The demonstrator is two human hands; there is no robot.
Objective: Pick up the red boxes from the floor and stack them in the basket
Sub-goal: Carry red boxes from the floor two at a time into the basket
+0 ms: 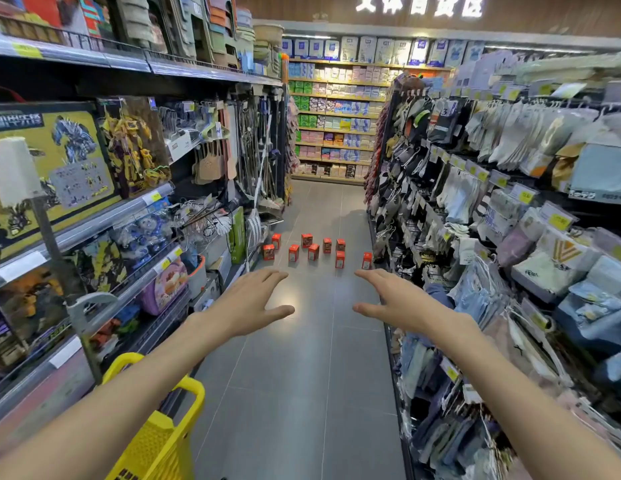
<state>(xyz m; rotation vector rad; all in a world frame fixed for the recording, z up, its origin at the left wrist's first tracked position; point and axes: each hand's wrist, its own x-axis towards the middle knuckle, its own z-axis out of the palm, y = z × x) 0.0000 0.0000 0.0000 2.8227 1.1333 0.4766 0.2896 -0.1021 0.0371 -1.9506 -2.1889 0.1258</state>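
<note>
Several small red boxes (313, 251) stand upright on the grey tiled floor farther down the shop aisle, spread from the left shelf foot to the right rack. My left hand (248, 304) and my right hand (395, 301) are stretched out in front of me, fingers apart, both holding nothing and well short of the boxes. A yellow plastic basket (156, 441) with a looped handle stands at the lower left, beside my left forearm; its inside is mostly out of view.
Shelves of toys and cleaning tools (94, 188) line the left side. Racks of hanging socks and cloths (492, 209) line the right. A far shelf of packaged goods (337, 123) closes the aisle end. The floor strip (302, 375) runs between them.
</note>
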